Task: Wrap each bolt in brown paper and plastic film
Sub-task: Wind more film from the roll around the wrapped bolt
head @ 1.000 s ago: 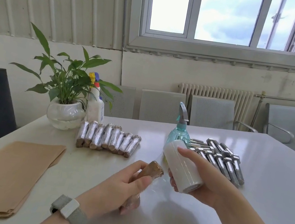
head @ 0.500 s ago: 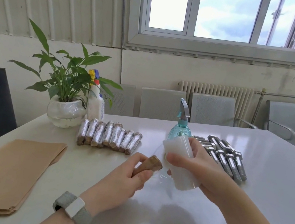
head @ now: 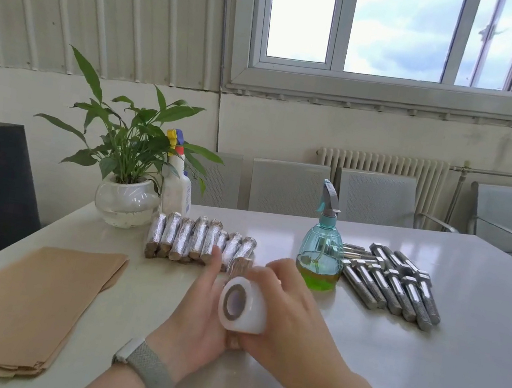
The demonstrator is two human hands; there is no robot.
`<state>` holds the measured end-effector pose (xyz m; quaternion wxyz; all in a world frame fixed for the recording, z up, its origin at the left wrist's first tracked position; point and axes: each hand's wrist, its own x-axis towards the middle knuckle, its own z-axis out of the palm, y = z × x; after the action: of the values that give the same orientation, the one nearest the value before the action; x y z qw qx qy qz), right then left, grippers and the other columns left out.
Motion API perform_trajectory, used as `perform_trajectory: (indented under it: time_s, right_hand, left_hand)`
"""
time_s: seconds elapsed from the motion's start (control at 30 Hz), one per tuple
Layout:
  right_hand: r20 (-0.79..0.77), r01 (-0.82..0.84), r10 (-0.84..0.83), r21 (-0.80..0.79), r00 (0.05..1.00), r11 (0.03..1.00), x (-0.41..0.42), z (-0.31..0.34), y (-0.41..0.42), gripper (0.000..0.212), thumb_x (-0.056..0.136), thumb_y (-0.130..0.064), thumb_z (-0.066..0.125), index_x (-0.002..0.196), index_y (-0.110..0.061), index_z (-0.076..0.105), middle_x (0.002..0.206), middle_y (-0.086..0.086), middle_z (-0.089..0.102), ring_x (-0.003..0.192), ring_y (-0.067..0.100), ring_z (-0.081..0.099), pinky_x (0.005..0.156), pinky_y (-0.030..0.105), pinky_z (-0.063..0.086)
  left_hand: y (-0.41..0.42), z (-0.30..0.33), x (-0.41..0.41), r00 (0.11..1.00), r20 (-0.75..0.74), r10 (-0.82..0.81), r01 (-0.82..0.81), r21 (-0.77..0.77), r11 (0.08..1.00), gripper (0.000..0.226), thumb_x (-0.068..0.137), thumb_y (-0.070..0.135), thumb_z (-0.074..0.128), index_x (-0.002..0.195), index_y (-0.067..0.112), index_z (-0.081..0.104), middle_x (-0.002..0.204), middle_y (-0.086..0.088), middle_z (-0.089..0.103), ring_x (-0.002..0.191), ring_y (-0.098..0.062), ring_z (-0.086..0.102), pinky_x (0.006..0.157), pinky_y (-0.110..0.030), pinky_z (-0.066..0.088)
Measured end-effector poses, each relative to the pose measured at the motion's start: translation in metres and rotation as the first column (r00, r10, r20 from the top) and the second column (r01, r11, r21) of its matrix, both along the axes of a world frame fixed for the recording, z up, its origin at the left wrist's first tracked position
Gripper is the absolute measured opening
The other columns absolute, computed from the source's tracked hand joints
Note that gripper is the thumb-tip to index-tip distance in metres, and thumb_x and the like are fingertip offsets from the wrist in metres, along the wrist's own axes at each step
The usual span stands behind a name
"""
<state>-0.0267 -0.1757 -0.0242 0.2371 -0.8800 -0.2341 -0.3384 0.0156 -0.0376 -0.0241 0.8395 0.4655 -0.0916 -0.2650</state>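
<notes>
Head view shows both hands meeting just in front of the spray bottle (head: 320, 258), on the near side of it. The left hand (head: 198, 316) curls around the paper-wrapped bolt (head: 238, 263), of which only the brown far end peeks out above the fingers; how firmly the fingers close on it I cannot tell, since the roll hides them. The right hand (head: 286, 317) curls over the roll of plastic film (head: 241, 305), fingers wrapped across its top and its open core facing the camera, pressed close against the bolt.

Judging by the bare bolts (head: 392, 284) lying to the right of the spray bottle, the piece is steel: heavy for its size, rigid, and not fragile. The paper skin is the weak part; it likely slips or unrolls if the grip relaxes, so holding the shank at mid-length with the paper seam pinned under a finger seems best. The film is light, thin and clingy, and probably needs steady tension from the roll to lie flat.

Finished wrapped bolts (head: 199, 240) sit in a row left of the spray bottle, and the stack of brown paper (head: 23, 300) lies further left and nearer.
</notes>
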Motion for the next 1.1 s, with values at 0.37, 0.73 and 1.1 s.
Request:
perform_trajectory:
  time_s: [0.37, 0.73, 1.1]
  right_hand:
    - [0.182, 0.114, -0.052, -0.350, 0.982, 0.930, 0.006, -0.020, 0.006, 0.063, 0.063, -0.034, 0.078, 0.120, -0.027, 0.051, 0.102, -0.007, 0.055, 0.089, 0.018, 0.056, 0.078, 0.035, 0.045]
    - [0.335, 0.136, -0.003, -0.374, 0.942, 0.918, 0.004, -0.019, 0.007, 0.057, 0.065, -0.016, 0.078, 0.114, -0.020, 0.049, 0.106, 0.004, 0.061, 0.089, 0.026, 0.061, 0.082, 0.036, 0.046]
    - [0.318, 0.023, 0.013, -0.109, 0.948, 0.994, 0.008, -0.023, 0.010, 0.052, 0.075, -0.028, 0.077, 0.116, -0.018, 0.046, 0.107, 0.000, 0.052, 0.086, 0.019, 0.053, 0.076, 0.026, 0.044]
  left_hand:
    - [0.003, 0.002, 0.005, 0.946, -0.324, 0.017, -0.041, -0.069, 0.997, 0.083, 0.079, 0.075, 0.049, 0.108, 0.001, 0.070, 0.090, -0.022, 0.071, 0.081, -0.034, 0.073, 0.060, -0.040, 0.059]
    - [0.005, 0.004, 0.008, 0.902, -0.404, 0.150, -0.207, -0.100, 0.973, 0.093, 0.082, 0.083, 0.037, 0.117, 0.002, 0.067, 0.116, -0.018, 0.065, 0.105, -0.037, 0.065, 0.083, -0.049, 0.053]
    - [0.010, 0.006, 0.008, 0.946, -0.261, 0.192, -0.260, -0.259, 0.930, 0.075, 0.094, 0.066, 0.036, 0.123, 0.003, 0.065, 0.118, -0.014, 0.069, 0.110, -0.029, 0.066, 0.102, -0.046, 0.046]
